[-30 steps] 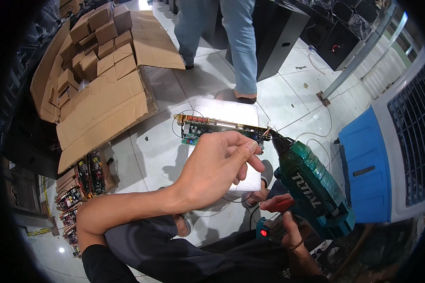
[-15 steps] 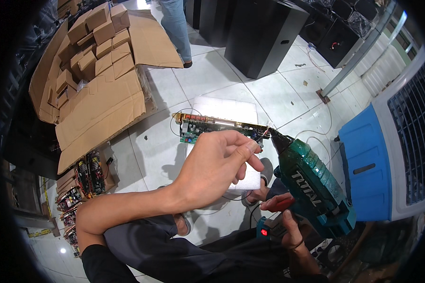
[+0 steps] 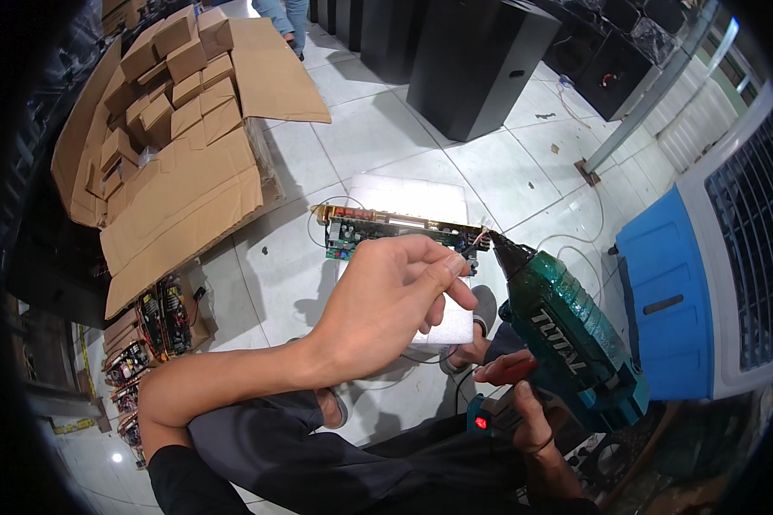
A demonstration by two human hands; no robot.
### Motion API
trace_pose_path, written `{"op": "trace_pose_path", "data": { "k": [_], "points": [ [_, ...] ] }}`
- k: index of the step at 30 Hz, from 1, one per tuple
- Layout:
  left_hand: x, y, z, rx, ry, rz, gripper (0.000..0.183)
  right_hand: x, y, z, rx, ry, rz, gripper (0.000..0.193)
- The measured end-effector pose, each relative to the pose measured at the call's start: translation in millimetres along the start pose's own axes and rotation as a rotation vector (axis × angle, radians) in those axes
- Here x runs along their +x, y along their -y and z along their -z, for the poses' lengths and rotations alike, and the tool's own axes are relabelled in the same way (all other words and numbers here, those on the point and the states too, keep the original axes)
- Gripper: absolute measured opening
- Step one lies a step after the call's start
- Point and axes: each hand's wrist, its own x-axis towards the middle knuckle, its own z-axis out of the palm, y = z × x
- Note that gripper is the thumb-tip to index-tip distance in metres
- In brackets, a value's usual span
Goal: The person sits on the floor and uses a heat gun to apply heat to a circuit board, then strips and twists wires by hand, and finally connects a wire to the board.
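My right hand (image 3: pixel 532 416) is closed around the handle of a dark green glue gun (image 3: pixel 588 356) with a red trigger and a lit red switch. Its black nozzle points at the right end of a long green circuit board (image 3: pixel 365 236), close to or touching the parts there. Above the board, thumb and index finger of my left hand (image 3: pixel 386 296) are pinched together on what looks like a thin wire (image 3: pixel 480 237) at that same end; the fingers partly cover the board. Under the board lies a white foam block (image 3: pixel 408 190).
An open carton (image 3: pixel 180 184) of small brown boxes stands at the left, with several circuit boards (image 3: pixel 165 318) below it. Black speaker cabinets (image 3: pixel 468 73) stand at the back, near a person's legs (image 3: pixel 288 21). A blue-and-white cooler (image 3: pixel 670 296) is at the right.
The person in the background has stepped farther back and to the left. My hands, the glue gun and the board have hardly moved.
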Motion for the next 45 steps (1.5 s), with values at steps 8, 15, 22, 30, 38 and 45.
{"op": "trace_pose_path", "data": {
  "k": [8, 15, 22, 30, 38, 45],
  "points": [
    [0, 0, -1, -0.007, 0.015, 0.005, 0.025, -2, 0, -1, -0.003, -0.008, -0.017, 0.041],
    [1, 7, -2, -0.037, -0.011, -0.043, 0.027, -2, 6, -5, -0.002, -0.02, -0.03, 0.041],
    [1, 6, -2, -0.046, -0.009, -0.031, 0.028, -1, 3, -3, -0.008, -0.02, -0.016, 0.042],
    [0, 4, -2, -0.083, 0.026, -0.017, 0.031, -3, -2, 2, -0.041, 0.012, -0.016, 0.041],
    [1, 4, -2, -0.091, 0.049, 0.008, 0.028, -2, 6, -3, -0.016, 0.003, -0.036, 0.041],
    [0, 3, -1, -0.076, 0.055, 0.011, 0.029, -2, 4, -2, -0.002, -0.018, -0.004, 0.035]
  ]
}}
